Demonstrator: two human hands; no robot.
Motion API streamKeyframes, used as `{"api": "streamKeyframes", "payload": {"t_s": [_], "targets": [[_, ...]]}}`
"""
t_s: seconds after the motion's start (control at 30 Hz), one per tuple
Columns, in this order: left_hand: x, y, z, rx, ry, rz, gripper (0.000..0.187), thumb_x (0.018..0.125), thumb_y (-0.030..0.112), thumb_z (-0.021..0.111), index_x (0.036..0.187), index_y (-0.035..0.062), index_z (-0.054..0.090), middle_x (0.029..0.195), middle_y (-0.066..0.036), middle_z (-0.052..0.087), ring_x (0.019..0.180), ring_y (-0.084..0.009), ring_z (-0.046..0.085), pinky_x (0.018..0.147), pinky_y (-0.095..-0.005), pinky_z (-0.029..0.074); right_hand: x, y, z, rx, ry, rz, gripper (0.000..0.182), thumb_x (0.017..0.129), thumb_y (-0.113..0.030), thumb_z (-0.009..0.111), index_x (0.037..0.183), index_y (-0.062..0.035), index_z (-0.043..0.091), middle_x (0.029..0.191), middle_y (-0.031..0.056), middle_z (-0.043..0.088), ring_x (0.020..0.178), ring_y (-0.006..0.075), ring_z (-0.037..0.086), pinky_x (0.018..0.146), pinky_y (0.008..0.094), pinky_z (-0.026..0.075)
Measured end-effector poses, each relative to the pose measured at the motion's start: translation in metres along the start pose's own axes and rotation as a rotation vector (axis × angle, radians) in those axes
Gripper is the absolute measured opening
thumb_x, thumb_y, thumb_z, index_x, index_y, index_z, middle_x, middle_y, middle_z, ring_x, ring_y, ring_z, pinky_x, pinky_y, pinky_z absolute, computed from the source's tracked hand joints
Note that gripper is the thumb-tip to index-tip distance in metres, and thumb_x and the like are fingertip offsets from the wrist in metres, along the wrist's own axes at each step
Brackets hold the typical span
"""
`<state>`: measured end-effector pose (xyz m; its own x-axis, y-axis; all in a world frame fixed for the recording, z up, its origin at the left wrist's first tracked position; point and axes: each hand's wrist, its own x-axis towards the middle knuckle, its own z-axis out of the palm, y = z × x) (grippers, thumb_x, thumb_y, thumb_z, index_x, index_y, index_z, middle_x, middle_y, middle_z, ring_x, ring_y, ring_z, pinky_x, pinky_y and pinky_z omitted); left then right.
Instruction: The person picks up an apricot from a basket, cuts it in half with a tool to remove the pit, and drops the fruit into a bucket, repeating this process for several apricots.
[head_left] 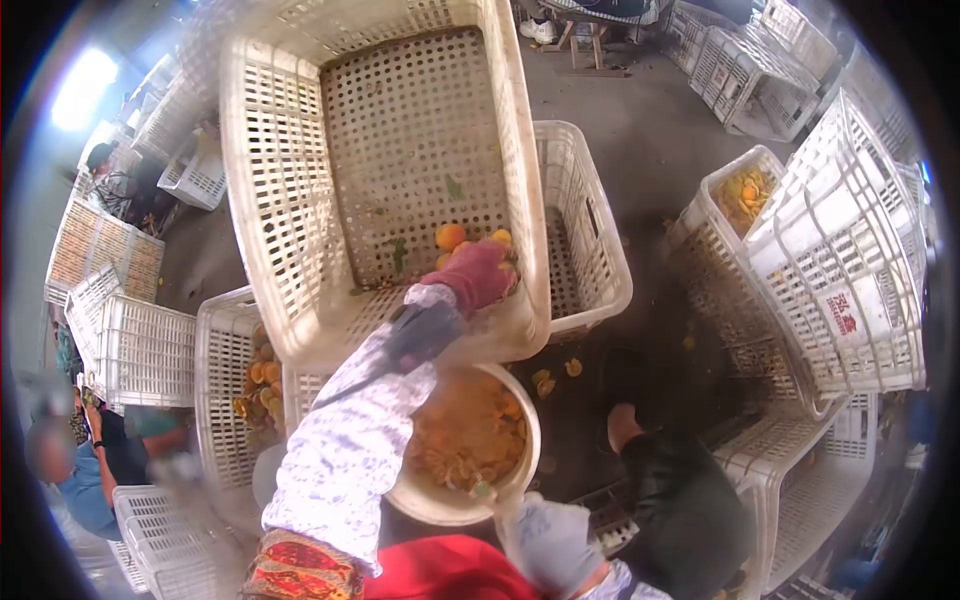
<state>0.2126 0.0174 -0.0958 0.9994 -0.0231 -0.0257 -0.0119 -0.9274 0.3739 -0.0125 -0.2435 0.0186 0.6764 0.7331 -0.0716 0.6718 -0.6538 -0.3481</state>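
My left hand point(480, 274), in a pink glove, reaches into the tilted white plastic crate point(385, 32) before me. Its fingers curl down among a few oranges point(450, 237) in the crate's lower corner; what they hold is hidden. Several green leaf bits lie on the perforated crate bottom. My right hand point(552, 545), in a pale grey glove, is low beside the rim of a round white bucket point(533, 440). Blur hides its fingers. Inside the bucket are orange peel-like pieces point(470, 440).
Another white crate point(590, 235) stands behind the tilted one. Oranges fill part of a crate point(222, 400) at left. Stacked crates point(845, 290) rise at right, near a crate of peels and fruit point(745, 190). A person point(85, 490) is at far left. Scraps point(543, 383) lie on the floor.
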Motion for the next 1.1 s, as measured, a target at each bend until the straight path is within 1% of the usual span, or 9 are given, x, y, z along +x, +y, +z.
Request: {"api": "streamKeyframes", "payload": {"t_s": [0.1, 0.2, 0.37, 0.43, 0.6, 0.8, 0.9, 1.0, 1.1], "targets": [[0.027, -0.025, 0.05, 0.132, -0.268, 0.136, 0.035, 0.084, 0.03, 0.057, 0.109, 0.0067, 0.065, 0.102, -0.02, 0.066, 0.097, -0.037, 0.062, 0.085, -0.0452, 0.049, 0.004, -0.007, 0.001, 0.261, -0.154, 0.166, 0.009, 0.088, -0.016, 0.05, 0.091, -0.0082, 0.053, 0.062, 0.0078, 0.059, 0.048, 0.0247, 0.06, 0.04, 0.0389, 0.044], [0.027, -0.016, 0.038, 0.086, -0.455, -0.073, 0.033, 0.084, 0.027, 0.057, 0.111, 0.0104, 0.064, 0.099, -0.019, 0.066, 0.096, -0.0327, 0.063, 0.083, -0.0422, 0.049, 0.004, -0.005, 0.003, 0.289, -0.153, 0.18, 0.012, 0.088, -0.015, 0.045, 0.094, -0.0084, 0.053, 0.065, 0.0082, 0.061, 0.049, 0.0245, 0.062, 0.04, 0.0387, 0.045], [-0.012, -0.02, -0.025, -0.603, -0.293, 0.041, 0.033, 0.083, 0.016, 0.061, 0.113, 0.002, 0.064, 0.101, -0.015, 0.067, 0.1, -0.0278, 0.064, 0.085, -0.0386, 0.052, 0.004, 0.005, -0.011, 0.281, -0.03, 0.176, 0.01, 0.089, -0.016, 0.05, 0.096, -0.0089, 0.054, 0.066, 0.0102, 0.062, 0.05, 0.0255, 0.061, 0.042, 0.0377, 0.045], [-0.048, -0.005, -0.064, -1.578, -0.308, -0.09, 0.038, 0.088, 0.011, 0.062, 0.124, 0.0013, 0.056, 0.105, -0.013, 0.065, 0.099, -0.0248, 0.063, 0.083, -0.0363, 0.053, 0.007, 0.006, -0.017, 0.266, 0.056, 0.139, 0.019, 0.094, -0.027, 0.051, 0.086, -0.0101, 0.049, 0.059, 0.0078, 0.059, 0.043, 0.0248, 0.059, 0.038, 0.0382, 0.045], [-0.133, 0.043, -0.131, -1.83, -0.306, -0.196, 0.044, 0.091, 0.011, 0.059, 0.131, -0.0021, 0.045, 0.109, -0.011, 0.062, 0.094, -0.0237, 0.062, 0.084, -0.0351, 0.054, 0.024, 0.008, -0.037, 0.46, 0.291, 0.128, 0.024, 0.084, -0.019, 0.065, 0.098, -0.0053, 0.051, 0.059, 0.0129, 0.058, 0.052, 0.032, 0.061, 0.045, 0.0396, 0.046], [-0.221, 0.073, -0.099, -2.11, -0.113, -0.3, 0.043, 0.091, 0.016, 0.06, 0.13, 0.0022, 0.049, 0.119, -0.01, 0.06, 0.108, -0.022, 0.058, 0.095, -0.0343, 0.048, 0.044, 0.008, -0.025, 0.402, 0.527, 0.051, 0.021, 0.084, -0.018, 0.065, 0.094, -0.0057, 0.052, 0.063, 0.013, 0.058, 0.054, 0.0315, 0.061, 0.047, 0.0401, 0.046], [-0.235, 0.089, -0.093, -2.19, -0.048, -0.306, 0.042, 0.09, 0.017, 0.06, 0.129, 0.0036, 0.051, 0.123, -0.01, 0.059, 0.113, -0.0214, 0.056, 0.098, -0.034, 0.046, 0.036, -0.007, -0.025, 0.339, 0.383, -0.006, 0.021, 0.084, -0.018, 0.064, 0.098, -0.0071, 0.053, 0.066, 0.0107, 0.059, 0.056, 0.0306, 0.061, 0.048, 0.0389, 0.047], [-0.243, 0.096, -0.104, -1.471, 0.122, -0.258, 0.046, 0.086, 0.019, 0.063, 0.128, 0.0048, 0.052, 0.124, -0.011, 0.058, 0.113, -0.0248, 0.057, 0.101, -0.0372, 0.043, 0.03, -0.019, -0.017, 0.254, 0.316, -0.023, 0.025, 0.082, -0.019, 0.064, 0.103, -0.008, 0.053, 0.069, 0.0091, 0.06, 0.058, 0.0287, 0.062, 0.047, 0.0387, 0.047], [-0.237, 0.085, -0.092, -0.047, 0.284, 0.096, 0.037, 0.088, 0.019, 0.057, 0.116, -0.0048, 0.053, 0.105, -0.024, 0.061, 0.094, -0.0366, 0.06, 0.081, -0.0412, 0.05, 0.028, -0.018, -0.011, 0.234, 0.258, -0.016, 0.028, 0.082, -0.021, 0.064, 0.104, -0.0076, 0.053, 0.069, 0.0086, 0.06, 0.057, 0.0275, 0.063, 0.046, 0.0386, 0.047]]}}
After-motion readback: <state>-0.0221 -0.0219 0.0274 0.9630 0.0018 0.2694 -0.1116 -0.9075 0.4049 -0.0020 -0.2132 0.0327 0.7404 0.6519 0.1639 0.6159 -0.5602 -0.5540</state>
